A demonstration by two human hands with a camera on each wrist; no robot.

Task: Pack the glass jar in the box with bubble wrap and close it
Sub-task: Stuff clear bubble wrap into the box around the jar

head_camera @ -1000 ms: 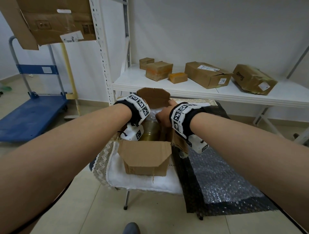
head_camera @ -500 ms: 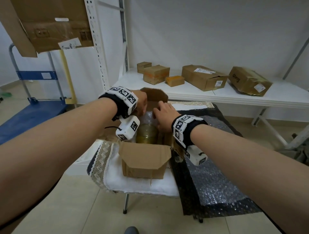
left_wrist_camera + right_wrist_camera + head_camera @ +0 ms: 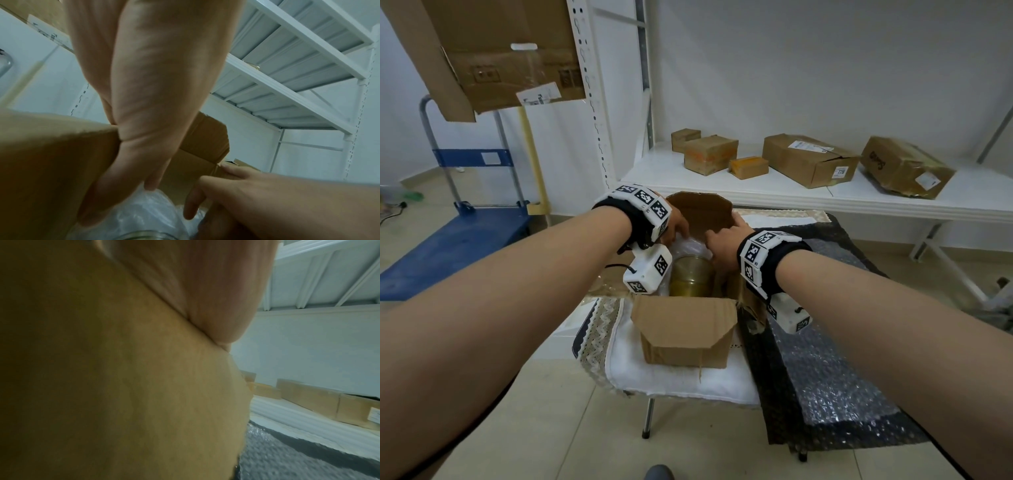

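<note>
Open cardboard box (image 3: 685, 335) on white cloth (image 3: 681, 382) on small table. Glass jar (image 3: 690, 277) upright inside box, clear bubble wrap (image 3: 141, 211) packed round its far side. Left hand (image 3: 676, 226) reaches in at far left, fingers fairly straight, tips pressing wrap. Right hand (image 3: 722, 241) at far right, fingers loosely spread, one touching base of raised far flap (image 3: 702, 212). Neither hand grips anything. Spare wrap sheet (image 3: 825, 377) lies right of box.

Jar (image 3: 690, 277) btm hidden behind box (image 3: 685, 329) front flap.
</note>
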